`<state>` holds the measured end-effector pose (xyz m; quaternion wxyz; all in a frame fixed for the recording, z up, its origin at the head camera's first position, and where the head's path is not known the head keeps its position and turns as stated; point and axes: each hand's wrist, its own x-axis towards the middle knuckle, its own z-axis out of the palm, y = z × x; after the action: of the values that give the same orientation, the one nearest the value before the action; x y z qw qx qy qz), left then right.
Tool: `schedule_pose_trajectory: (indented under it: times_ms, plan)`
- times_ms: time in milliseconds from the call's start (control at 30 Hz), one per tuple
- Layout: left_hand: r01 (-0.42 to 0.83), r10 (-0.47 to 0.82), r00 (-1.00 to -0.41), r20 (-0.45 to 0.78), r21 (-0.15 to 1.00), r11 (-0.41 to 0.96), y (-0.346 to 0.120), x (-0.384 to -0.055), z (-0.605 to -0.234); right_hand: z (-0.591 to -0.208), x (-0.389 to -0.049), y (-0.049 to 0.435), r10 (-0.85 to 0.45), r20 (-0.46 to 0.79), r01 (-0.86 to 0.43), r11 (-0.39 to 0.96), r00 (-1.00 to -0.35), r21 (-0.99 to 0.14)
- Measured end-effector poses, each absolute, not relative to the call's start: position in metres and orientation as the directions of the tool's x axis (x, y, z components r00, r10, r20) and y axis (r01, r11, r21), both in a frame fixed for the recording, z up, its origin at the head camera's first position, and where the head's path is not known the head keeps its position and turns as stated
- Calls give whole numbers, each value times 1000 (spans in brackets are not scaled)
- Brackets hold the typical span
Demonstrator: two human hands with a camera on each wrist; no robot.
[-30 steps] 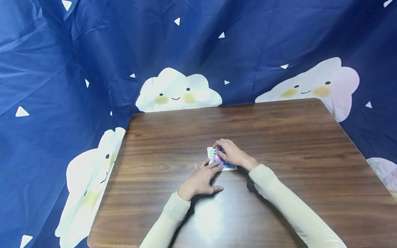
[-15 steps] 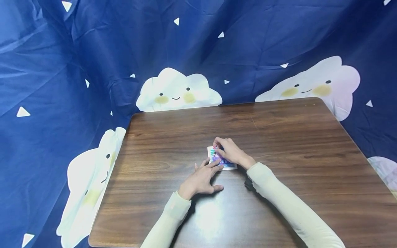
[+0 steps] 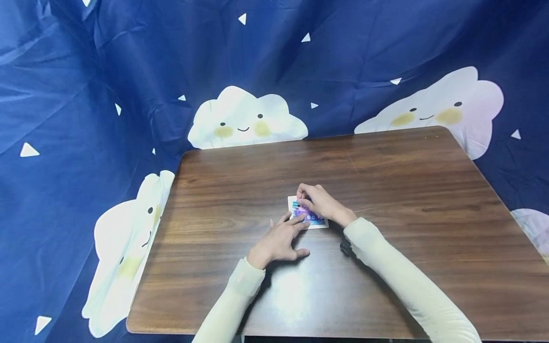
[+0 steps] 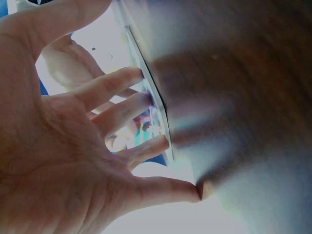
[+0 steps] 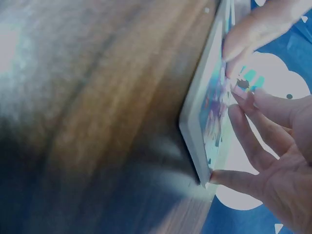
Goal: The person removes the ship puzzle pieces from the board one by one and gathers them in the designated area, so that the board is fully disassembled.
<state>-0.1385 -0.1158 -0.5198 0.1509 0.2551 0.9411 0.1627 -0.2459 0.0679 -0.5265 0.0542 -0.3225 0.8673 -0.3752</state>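
Note:
A small, thin flat board with a white border and a bright blue-purple picture lies on the brown table. My left hand is spread, its fingertips resting on the board's near-left edge and its thumb pointing right, off the board. Over the board's far part, my right hand bends its fingers down. In the right wrist view its thumb and a finger pinch a small flat picture piece with teal stripes and pink, which stands tilted up from the board. Both hands hide much of the picture.
The wood-grain table extends around the board on all sides. A blue curtain with white clouds hangs behind and to the left. Something small and dark shows under the right wrist.
My right fingers have drawn together into a pinch at the board's far-left part. The left hand stays in place on the board. The head view has tilted slightly downward.

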Motion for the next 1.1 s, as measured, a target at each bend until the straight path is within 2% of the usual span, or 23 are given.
schedule_pose_trajectory:
  times_ms: [133, 433, 700, 1100]
  plan:
    - [428, 532, -821, -208, 393, 814, -116, -140, -519, -527, -246, 68, -598, 151, -526, 522, -787, -672]
    - [430, 542, -815, -204, 413, 803, -116, -140, -519, -522, -241, 69, -590, 74, -471, 556, -804, -685]
    - [428, 537, -817, -210, 404, 809, -115, -141, -516, -523, -244, 74, -559, 112, -454, 522, -822, -722]
    - [433, 536, -822, -194, 400, 808, -116, -140, -518, -511, -256, 112, -416, 64, -301, 534, -907, -790]
